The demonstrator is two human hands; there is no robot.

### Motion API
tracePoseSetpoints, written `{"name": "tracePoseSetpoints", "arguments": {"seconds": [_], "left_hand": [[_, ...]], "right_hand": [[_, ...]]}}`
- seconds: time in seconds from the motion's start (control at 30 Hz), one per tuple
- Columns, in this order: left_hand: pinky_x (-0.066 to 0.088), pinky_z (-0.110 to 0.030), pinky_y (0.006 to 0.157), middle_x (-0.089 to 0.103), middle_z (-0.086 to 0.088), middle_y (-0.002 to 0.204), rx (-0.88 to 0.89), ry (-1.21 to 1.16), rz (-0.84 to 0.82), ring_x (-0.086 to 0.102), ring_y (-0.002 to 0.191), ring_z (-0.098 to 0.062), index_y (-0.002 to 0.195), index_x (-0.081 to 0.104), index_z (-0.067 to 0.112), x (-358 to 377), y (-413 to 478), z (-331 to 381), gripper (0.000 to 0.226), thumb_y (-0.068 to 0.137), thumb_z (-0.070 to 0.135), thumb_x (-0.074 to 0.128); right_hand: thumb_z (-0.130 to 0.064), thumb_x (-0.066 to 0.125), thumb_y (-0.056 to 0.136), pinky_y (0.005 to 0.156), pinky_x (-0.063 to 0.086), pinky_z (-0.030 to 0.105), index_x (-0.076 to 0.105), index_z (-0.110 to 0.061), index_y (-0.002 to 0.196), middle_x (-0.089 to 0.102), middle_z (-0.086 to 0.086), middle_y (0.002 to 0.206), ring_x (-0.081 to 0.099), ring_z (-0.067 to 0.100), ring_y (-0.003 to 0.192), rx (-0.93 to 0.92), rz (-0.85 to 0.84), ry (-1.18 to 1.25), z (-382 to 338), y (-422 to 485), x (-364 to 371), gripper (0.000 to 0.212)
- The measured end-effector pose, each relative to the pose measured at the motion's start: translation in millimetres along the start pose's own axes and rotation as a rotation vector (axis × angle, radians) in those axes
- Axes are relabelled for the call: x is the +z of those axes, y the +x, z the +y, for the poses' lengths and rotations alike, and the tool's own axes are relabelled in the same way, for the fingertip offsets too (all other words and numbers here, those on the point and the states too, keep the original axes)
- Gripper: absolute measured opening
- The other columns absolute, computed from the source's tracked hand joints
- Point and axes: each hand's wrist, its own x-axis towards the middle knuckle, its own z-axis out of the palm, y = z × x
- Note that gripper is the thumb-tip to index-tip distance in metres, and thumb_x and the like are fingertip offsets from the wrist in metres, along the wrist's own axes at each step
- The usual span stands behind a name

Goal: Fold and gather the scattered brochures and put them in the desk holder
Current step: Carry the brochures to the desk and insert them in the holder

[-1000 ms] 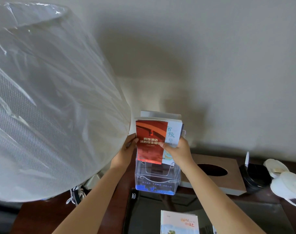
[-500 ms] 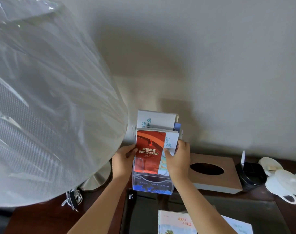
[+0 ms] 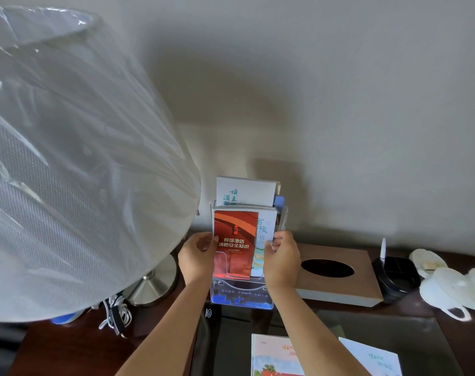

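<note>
Brochures [image 3: 235, 241] lower, between both grips

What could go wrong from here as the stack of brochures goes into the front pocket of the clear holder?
The red-fronted brochure stack, held by the left hand and right hand, looks uneven, so a leaflet might snag on the clear holder. Pressing down could tip the light holder toward the wrapped lampshade.
</note>
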Motion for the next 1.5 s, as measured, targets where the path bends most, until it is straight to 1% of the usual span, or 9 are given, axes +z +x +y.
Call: {"name": "tracePoseSetpoints", "arguments": {"seconds": [0.23,0.4,0.53,0.63,0.8,0.97,1.1,1.27,1.5], "left_hand": [[0.054,-0.036,0.083,0.066,-0.006,0.106,-0.042,0.01,0.012,0.066,0.088,-0.02,0.11,0.063,0.01,-1,-6,4,0.027,0.084,0.014,0.068],[0.048,-0.028,0.076,0.06,0.0,0.103,-0.046,-0.045,0.111,0.057,0.077,-0.004,0.103,0.059,0.022,-18,-64,-8,0.026,0.082,0.006,0.057],[0.042,-0.015,0.07,0.059,-0.001,0.104,-0.137,0.018,-0.12,0.058,0.084,-0.004,0.096,0.056,0.029,-19,-158,-52,0.03,0.083,0.003,0.058],[0.046,-0.028,0.085,0.054,-0.006,0.12,-0.313,0.201,-0.391,0.057,0.1,-0.015,0.114,0.052,0.021,-9,-214,-79,0.036,0.083,0.016,0.067],[0.028,-0.039,0.109,0.042,-0.012,0.135,-0.445,0.524,-0.536,0.038,0.126,-0.03,0.138,0.033,0.013,4,-245,-89,0.074,0.078,0.039,0.069],[0.042,-0.039,0.098,0.052,-0.013,0.122,-0.505,0.534,-0.535,0.049,0.114,-0.029,0.125,0.044,0.008,11,-244,-85,0.059,0.078,0.034,0.068],[0.054,-0.043,0.086,0.065,-0.017,0.106,-0.597,0.486,-0.542,0.065,0.095,-0.033,0.109,0.057,0.003,13,-238,-91,0.045,0.079,0.035,0.068],[0.052,-0.027,0.063,0.07,-0.001,0.076,-0.561,0.412,-0.629,0.066,0.066,-0.015,0.078,0.063,0.014,8,-238,-99,0.022,0.09,0.033,0.061],[0.054,-0.03,0.067,0.064,-0.008,0.103,-0.59,0.092,-0.578,0.065,0.089,-0.019,0.109,0.05,0.01,-1,-249,-105,0.021,0.097,0.026,0.05]], "right_hand": [[-0.003,0.065,0.085,0.081,0.054,0.027,0.058,-0.009,0.115,0.065,0.002,0.106,0.062,0.014,0.092,0.008,-0.066,0.172,8,-13,-31,0.031],[-0.007,0.061,0.087,0.069,0.044,0.019,0.061,-0.013,0.109,0.067,0.003,0.1,0.061,0.017,0.089,0.152,-0.023,0.122,78,-38,-110,0.023],[-0.009,0.066,0.083,0.084,0.048,0.038,0.063,-0.011,0.105,0.066,0.013,0.105,0.06,0.028,0.097,0.412,-0.056,-0.129,167,-91,-176,0.022],[-0.019,0.074,0.077,0.098,0.044,0.047,0.063,-0.006,0.107,0.064,0.022,0.11,0.058,0.037,0.105,0.667,-0.118,-0.348,208,-128,-208,0.034],[-0.01,0.073,0.078,0.083,0.049,0.033,0.062,-0.006,0.108,0.066,0.019,0.106,0.062,0.03,0.09,0.647,-0.252,-0.149,209,-173,-196,0.033],[-0.031,0.065,0.086,0.085,0.046,0.021,0.043,-0.013,0.129,0.052,0.005,0.12,0.056,0.014,0.104,0.589,-0.622,-0.032,174,-191,-132,0.051],[-0.033,0.063,0.086,0.067,0.043,0.019,0.046,-0.01,0.124,0.055,0.005,0.118,0.053,0.013,0.095,0.635,-0.599,-0.181,165,-180,-111,0.047],[-0.038,0.075,0.075,0.078,0.053,0.031,0.055,-0.01,0.101,0.064,0.006,0.099,0.063,0.02,0.092,0.676,-0.508,-0.227,172,-179,-106,0.044],[-0.02,0.077,0.076,0.075,0.05,0.03,0.051,-0.012,0.093,0.062,0.01,0.092,0.061,0.024,0.086,0.587,-0.432,0.147,177,-193,-103,0.032]]}}
